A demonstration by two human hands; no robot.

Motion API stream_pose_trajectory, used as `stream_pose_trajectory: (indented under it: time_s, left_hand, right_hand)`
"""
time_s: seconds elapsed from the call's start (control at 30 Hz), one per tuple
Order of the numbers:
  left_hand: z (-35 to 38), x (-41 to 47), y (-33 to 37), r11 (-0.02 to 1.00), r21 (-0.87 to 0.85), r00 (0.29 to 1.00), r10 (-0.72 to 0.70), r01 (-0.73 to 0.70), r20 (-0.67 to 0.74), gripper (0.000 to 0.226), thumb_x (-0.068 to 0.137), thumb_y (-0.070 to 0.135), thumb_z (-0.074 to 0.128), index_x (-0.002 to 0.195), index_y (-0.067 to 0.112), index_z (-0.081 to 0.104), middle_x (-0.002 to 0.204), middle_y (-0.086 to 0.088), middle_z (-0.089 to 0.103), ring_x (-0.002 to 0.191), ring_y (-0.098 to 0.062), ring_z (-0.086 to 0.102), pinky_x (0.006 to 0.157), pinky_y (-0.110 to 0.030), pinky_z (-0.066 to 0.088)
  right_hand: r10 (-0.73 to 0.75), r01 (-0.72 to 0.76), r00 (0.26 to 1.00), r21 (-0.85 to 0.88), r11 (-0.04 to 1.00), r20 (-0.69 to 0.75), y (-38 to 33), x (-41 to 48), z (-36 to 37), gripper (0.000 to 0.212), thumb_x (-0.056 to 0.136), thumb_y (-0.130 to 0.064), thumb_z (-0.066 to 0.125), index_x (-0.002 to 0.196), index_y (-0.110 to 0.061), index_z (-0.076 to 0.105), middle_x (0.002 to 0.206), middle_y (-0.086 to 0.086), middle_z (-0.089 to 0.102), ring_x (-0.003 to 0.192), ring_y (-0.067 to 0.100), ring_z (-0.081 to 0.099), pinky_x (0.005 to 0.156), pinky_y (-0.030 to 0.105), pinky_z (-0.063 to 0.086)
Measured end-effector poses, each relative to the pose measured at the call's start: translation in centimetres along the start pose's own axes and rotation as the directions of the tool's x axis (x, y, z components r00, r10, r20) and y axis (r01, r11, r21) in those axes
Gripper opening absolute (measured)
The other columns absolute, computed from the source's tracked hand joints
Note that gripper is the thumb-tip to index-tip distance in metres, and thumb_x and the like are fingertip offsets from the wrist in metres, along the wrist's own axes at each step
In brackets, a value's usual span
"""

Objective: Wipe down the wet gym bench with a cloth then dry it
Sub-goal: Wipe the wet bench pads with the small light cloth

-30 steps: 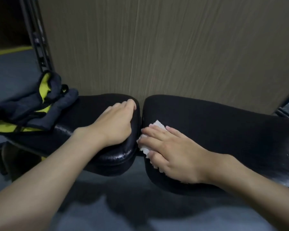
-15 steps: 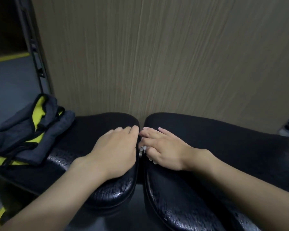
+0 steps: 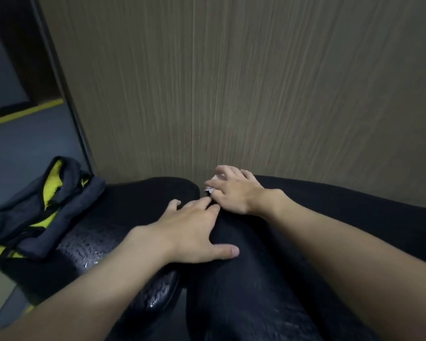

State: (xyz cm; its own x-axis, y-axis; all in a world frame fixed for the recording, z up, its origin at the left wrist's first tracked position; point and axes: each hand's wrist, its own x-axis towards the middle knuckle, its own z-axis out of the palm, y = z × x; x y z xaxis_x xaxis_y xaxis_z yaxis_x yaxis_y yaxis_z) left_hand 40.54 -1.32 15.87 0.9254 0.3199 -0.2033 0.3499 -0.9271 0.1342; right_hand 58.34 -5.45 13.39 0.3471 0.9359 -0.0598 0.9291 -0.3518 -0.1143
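On bench (image 3: 133,200), left of cloth (image 3: 209,190): bundle (image 3: 59,200) (grey-yellow).

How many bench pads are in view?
2. The left pad, beaded with water, carries the grey-and-yellow bag and lies under the left hand. The right pad lies under the right hand, which holds the white cloth. More may lie out of frame.

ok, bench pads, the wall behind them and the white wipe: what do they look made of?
Pads: probably black vinyl or faux leather. The grain is pebbled, with glossy highlights that may be wetness.
Wall: matte wood-look laminate or veneer, with fine vertical grain lines.
Wipe, under the right hand: white, thin and crumpled. Too little shows to tell paper tissue from cloth.
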Motion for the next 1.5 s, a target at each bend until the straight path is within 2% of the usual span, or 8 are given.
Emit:
stream_pose_trajectory:
  time_s: [0.1,0.17,0.27,0.5,0.67,0.93,1.2,1.5]
  left_hand:
    - [-1.1,2.0,0.5,0.997,-0.032,0.989,-0.061,0.066,0.131,0.114,0.066,0.083,0.056,0.152,0.017,0.022,0.160,-0.002,0.018,0.147,-0.020,0.018,0.112,-0.068,0.012]
    - [-1.8,2.9,1.3,0.993,-0.009,0.969,-0.116,0.121,0.216,0.126,0.066,0.083,0.058,0.155,0.012,0.007,0.164,-0.008,0.005,0.150,-0.025,0.008,0.109,-0.074,0.009]
    - [-2.5,3.8,2.6,0.980,0.010,0.936,-0.194,0.200,0.294,0.129,0.069,0.078,0.063,0.154,0.008,-0.003,0.163,-0.017,-0.008,0.151,-0.031,-0.001,0.105,-0.079,0.008]
    - [-3.5,5.2,4.1,0.950,0.072,0.850,-0.304,0.303,0.429,0.133,0.072,0.062,0.074,0.152,0.003,-0.015,0.159,-0.023,-0.022,0.149,-0.037,-0.010,0.102,-0.081,0.008]
    - [-4.1,6.7,7.8,0.993,-0.001,0.891,-0.105,0.117,0.441,0.120,0.076,0.061,0.071,0.154,0.029,-0.013,0.157,-0.012,-0.032,0.145,-0.041,-0.024,0.114,-0.067,0.006]
    - [-3.7,11.9,17.9,0.995,0.015,0.868,-0.094,0.099,0.488,0.122,0.077,0.064,0.068,0.152,0.025,-0.021,0.154,-0.019,-0.035,0.141,-0.046,-0.029,0.110,-0.074,0.003]
    - [-3.2,16.4,26.6,0.998,0.023,0.874,0.042,-0.061,0.484,0.121,0.078,0.064,0.067,0.153,0.023,-0.019,0.155,-0.019,-0.035,0.141,-0.044,-0.030,0.110,-0.074,0.000]
    - [-2.3,18.9,38.2,0.972,0.001,0.857,0.207,-0.236,0.472,0.121,0.079,0.066,0.064,0.154,0.008,-0.012,0.158,-0.018,-0.028,0.143,-0.040,-0.028,0.110,-0.074,-0.001]
  right_hand:
    - [0.004,-0.004,1.000,-0.019,1.000,0.020,0.2,1.5,-0.5,0.047,0.101,-0.043,0.023,0.138,-0.035,0.050,0.145,-0.002,0.042,0.137,0.017,0.033,0.115,0.044,0.019]
    - [0.037,-0.036,0.998,-0.017,0.999,0.052,0.6,2.0,-0.6,0.049,0.102,-0.044,0.019,0.144,-0.032,0.042,0.146,0.000,0.044,0.139,0.019,0.034,0.117,0.046,0.016]
    - [0.136,-0.135,0.989,-0.007,0.991,0.060,1.7,2.1,-0.9,0.053,0.102,-0.048,0.018,0.149,-0.027,0.030,0.148,0.005,0.044,0.140,0.024,0.035,0.119,0.048,0.016]
    - [0.307,-0.312,0.944,0.024,0.950,0.116,7.4,0.1,-1.8,0.053,0.100,-0.055,0.014,0.138,-0.030,0.041,0.135,0.006,0.051,0.128,0.027,0.043,0.108,0.050,0.026]
    - [0.294,-0.296,0.949,0.002,0.955,0.114,10.8,-2.4,-2.2,0.052,0.100,-0.054,0.013,0.137,-0.027,0.038,0.131,0.005,0.053,0.123,0.026,0.047,0.110,0.050,0.026]
    - [0.311,-0.317,0.946,0.055,0.947,0.089,18.3,-8.1,-2.7,0.054,0.099,-0.052,0.024,0.142,-0.022,0.038,0.132,0.008,0.055,0.122,0.030,0.049,0.109,0.052,0.028]
    - [0.454,-0.471,0.874,0.070,0.879,0.171,26.7,-16.6,-3.7,0.043,0.100,-0.052,0.024,0.119,-0.023,0.049,0.120,0.007,0.059,0.116,0.029,0.052,0.109,0.049,0.029]
    - [0.544,-0.551,0.829,0.018,0.835,0.132,34.4,-24.9,-4.3,0.048,0.101,-0.053,0.019,0.121,-0.024,0.052,0.123,0.006,0.057,0.122,0.028,0.047,0.116,0.051,0.019]
